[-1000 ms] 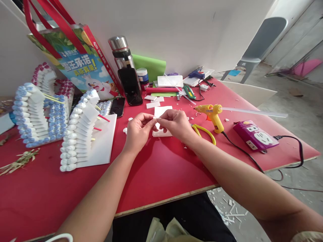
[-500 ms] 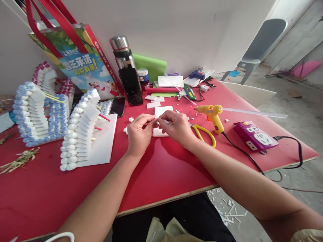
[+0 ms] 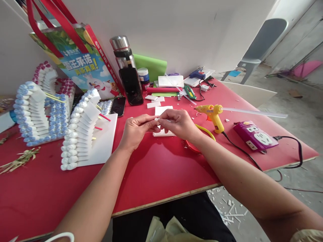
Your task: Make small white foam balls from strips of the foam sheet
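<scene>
My left hand point(image 3: 136, 130) and my right hand point(image 3: 179, 123) meet over the red table, fingertips almost touching. Between them is a small soft-looking white piece point(image 3: 156, 120), pinched by thumb and forefinger on both sides; its exact kind is too small to make out. Beneath my fingers lies a folded white sheet or pad point(image 3: 163, 110), partly hidden by the hands. Pliers point(image 3: 210, 131) with yellow and red handles rest beside my right wrist, their jaws covered by it. A yellow hot glue gun point(image 3: 214, 117) with a long clear stick stands further right.
At left, a white board point(image 3: 107, 148) bears a curved build of white rolls, with a blue-and-white one point(image 3: 24, 114) behind. A thermos point(image 3: 121, 50), black phone point(image 3: 130, 85) and printed bag point(image 3: 83, 67) line the back. A purple power socket point(image 3: 257, 136) with cords sits right.
My left hand has shifted slightly left and now covers the small white balls seen before. My right hand has turned a little, and the pliers' red handle has come into view.
</scene>
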`<state>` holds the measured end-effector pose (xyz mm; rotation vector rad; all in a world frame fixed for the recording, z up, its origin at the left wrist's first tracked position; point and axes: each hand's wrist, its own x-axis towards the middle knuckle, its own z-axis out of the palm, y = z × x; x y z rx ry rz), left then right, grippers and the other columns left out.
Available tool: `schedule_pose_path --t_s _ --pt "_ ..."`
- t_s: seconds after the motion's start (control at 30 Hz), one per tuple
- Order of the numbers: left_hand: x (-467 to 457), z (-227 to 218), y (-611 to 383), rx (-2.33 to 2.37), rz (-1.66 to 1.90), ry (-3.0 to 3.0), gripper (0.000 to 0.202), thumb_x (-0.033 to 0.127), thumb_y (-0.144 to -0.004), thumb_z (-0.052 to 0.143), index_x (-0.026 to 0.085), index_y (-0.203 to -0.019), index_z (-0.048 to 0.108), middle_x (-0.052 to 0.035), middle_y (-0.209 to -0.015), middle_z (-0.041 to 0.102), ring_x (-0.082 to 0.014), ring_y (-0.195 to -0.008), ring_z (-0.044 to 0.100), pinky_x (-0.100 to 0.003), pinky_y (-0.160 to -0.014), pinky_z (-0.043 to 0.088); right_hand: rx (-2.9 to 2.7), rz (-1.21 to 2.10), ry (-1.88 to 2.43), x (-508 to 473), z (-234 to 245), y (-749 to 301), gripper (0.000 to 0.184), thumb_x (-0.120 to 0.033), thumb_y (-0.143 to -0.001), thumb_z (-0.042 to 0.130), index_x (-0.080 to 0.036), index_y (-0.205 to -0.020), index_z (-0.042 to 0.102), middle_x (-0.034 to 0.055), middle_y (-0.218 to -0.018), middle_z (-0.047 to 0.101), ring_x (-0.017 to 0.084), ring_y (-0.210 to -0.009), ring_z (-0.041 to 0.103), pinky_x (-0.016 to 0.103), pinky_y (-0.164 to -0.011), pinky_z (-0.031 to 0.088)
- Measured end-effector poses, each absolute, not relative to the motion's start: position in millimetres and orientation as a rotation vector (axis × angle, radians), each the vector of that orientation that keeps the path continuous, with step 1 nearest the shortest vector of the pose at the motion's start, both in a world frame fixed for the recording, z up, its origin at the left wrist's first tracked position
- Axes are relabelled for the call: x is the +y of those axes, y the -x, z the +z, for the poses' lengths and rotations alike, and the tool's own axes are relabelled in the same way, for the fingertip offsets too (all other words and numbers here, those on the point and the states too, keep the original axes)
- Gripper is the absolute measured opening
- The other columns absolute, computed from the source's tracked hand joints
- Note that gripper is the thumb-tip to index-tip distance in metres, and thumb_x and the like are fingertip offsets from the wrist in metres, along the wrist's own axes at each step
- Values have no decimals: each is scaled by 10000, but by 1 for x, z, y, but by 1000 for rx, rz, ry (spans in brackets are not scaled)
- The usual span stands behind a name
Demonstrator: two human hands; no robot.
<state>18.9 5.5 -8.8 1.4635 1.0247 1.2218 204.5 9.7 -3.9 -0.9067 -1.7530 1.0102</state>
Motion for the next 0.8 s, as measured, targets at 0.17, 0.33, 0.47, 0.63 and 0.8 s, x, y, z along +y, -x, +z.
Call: schedule_pose_path --t_s 0.17,0.33,0.47,0.63,0.8 --pt "3 -11 -24 1104 1298 -1550 269 390 -826 748 172 -981 776 -40 -785 743 -168 -635 717 -308 -656 628 -1733 948 1069 11 -6 -201 183 -332 -892 603 -175 -823 666 7 -651 665 143 -584 648 251 -602 458" --pt "-1 -8 -29 1144 1327 -1606 226 369 -846 730 175 -960 749 -26 -753 728 -158 -623 703 -273 -630 601 -1764 774 1139 8 -4 -197 102 -291 -871 591 -201 -824 605 -4 -700 667 132 -611 601 246 -600 403" --pt "-4 -7 -31 1102 1354 -1550 180 348 -824 749 183 -894 731 -13 -712 712 -159 -614 690 -275 -615 589 -1902 458 1082 1 -2 -197 72 -224 -856 546 -205 -789 565 3 -696 622 130 -609 518 256 -591 349" --pt "0 -7 -29 1128 1361 -1613 174 348 -840 729 184 -894 712 -5 -675 676 -142 -586 648 -270 -606 560 -1859 699 1060 3 4 -199 127 -296 -885 576 -200 -805 593 39 -746 665 161 -666 585 272 -632 418" --pt "5 -9 -23 1129 1319 -1681 145 333 -861 707 194 -901 717 4 -666 651 -120 -569 590 -247 -598 517 -1228 1780 891 16 9 -205 368 -534 -891 617 -167 -895 646 111 -792 729 242 -726 707 368 -687 581"
